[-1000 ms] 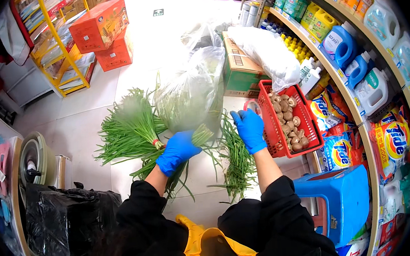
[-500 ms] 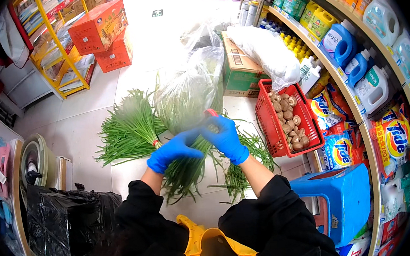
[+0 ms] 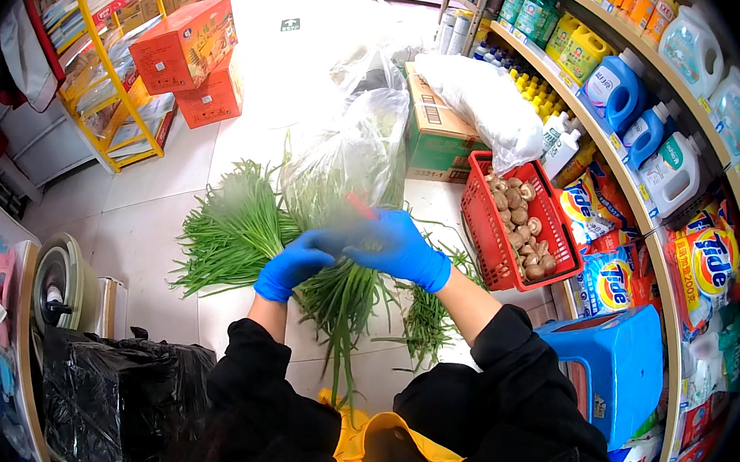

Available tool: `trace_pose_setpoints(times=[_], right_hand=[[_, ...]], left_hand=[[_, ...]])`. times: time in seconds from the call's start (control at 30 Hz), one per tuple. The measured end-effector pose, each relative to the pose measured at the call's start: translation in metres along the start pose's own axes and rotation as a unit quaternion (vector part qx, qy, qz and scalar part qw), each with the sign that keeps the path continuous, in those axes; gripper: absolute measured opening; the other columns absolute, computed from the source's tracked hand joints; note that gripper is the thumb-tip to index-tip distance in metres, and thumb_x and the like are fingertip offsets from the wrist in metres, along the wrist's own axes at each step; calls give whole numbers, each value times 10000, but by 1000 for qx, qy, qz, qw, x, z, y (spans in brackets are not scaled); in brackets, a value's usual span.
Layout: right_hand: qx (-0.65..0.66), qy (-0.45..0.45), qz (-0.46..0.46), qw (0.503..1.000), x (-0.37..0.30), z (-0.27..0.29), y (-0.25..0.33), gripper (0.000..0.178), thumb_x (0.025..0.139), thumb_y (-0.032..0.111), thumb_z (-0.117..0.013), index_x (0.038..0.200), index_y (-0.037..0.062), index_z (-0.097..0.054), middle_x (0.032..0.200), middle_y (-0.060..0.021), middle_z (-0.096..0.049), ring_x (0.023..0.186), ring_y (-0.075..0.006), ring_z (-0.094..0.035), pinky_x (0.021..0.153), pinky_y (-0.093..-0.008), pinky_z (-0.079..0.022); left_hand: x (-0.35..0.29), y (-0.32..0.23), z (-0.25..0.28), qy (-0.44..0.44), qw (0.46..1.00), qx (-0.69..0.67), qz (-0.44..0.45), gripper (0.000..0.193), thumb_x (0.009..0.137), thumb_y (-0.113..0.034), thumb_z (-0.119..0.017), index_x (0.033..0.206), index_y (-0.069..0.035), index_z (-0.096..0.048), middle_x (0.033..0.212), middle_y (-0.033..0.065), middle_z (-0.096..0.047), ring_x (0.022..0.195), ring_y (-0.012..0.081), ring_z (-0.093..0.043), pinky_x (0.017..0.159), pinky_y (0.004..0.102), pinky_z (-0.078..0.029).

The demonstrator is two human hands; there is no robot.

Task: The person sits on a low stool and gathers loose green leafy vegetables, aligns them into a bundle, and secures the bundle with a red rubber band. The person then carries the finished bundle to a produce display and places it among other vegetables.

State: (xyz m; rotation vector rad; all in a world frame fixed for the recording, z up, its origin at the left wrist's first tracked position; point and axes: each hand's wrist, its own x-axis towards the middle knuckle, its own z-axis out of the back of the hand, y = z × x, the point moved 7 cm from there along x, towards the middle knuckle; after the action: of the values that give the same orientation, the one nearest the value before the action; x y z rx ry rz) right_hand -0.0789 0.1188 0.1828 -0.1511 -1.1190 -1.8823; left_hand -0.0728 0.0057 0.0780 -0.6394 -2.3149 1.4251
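Note:
Between my hands, above the floor, hangs a bunch of garlic chives [image 3: 337,300], its long green leaves drooping towards me. My left hand [image 3: 292,262], in a blue glove, closes round its left side. From the right, my right hand [image 3: 400,248], also gloved in blue, grips the same bunch near its stem end. A thin red strip [image 3: 361,205] sticks up by the right fingers; a blur hides its exact kind. To the left lies a larger heap of chives [image 3: 233,230] on the floor. Loose green stalks [image 3: 430,318] are scattered below my right hand.
Beyond my hands stands a clear plastic bag [image 3: 345,149] of greens. A red basket [image 3: 479,221] of mushrooms and a blue stool [image 3: 615,368] are on the right, before shelves of detergent. A black-wrapped box [image 3: 122,411] sits at left; orange cartons [image 3: 187,53] lie farther off.
My right hand has turned and come closer to the left one, its back now facing up. The red strip has shifted left, and the bunch's leaves hang lower towards me.

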Motion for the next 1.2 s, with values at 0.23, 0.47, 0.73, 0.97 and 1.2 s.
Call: trace_pose_setpoints(times=[0.23,0.47,0.73,0.97,1.2], right_hand=[[-9,25,-10,1000,-2,-7,-5,222,709,238,-662,852,81,-599,715,-140,-554,625,-271,-559,562,-344,-435],[-309,2,36,950,8,-4,-13,572,809,359,-530,1223,-11,-392,903,-209,-544,792,-326,-536,699,-405,-409],[-27,14,-55,998,-7,-13,-48,531,827,295,-491,1275,48,-346,1041,-235,-500,843,-367,-517,786,-453,-381],[149,-33,-220,963,-67,26,-43,737,763,237,-490,1366,46,-113,1228,-167,-411,1024,-204,-450,905,-286,-324],[129,5,-212,969,-70,25,-26,730,761,307,-473,1356,31,-154,993,-161,-534,793,-195,-491,800,-281,-372]], left_hand=[[9,15,-39,-70,988,139,18,637,644,-121,-730,1198,-32,-429,1123,78,-528,964,130,-497,849,292,-401],[35,17,-41,-88,933,342,-76,386,669,-144,-687,1001,-5,-546,967,101,-590,852,148,-541,761,298,-442],[29,16,-29,-92,887,424,-158,366,698,-100,-646,1030,-9,-522,912,103,-581,775,195,-551,691,316,-462],[12,-5,1,-236,938,225,-117,171,708,-53,-674,832,-26,-558,751,2,-557,687,80,-510,634,242,-442],[10,-8,-1,-239,929,251,-128,308,700,-100,-700,947,-16,-537,888,30,-579,812,102,-536,711,250,-445]])
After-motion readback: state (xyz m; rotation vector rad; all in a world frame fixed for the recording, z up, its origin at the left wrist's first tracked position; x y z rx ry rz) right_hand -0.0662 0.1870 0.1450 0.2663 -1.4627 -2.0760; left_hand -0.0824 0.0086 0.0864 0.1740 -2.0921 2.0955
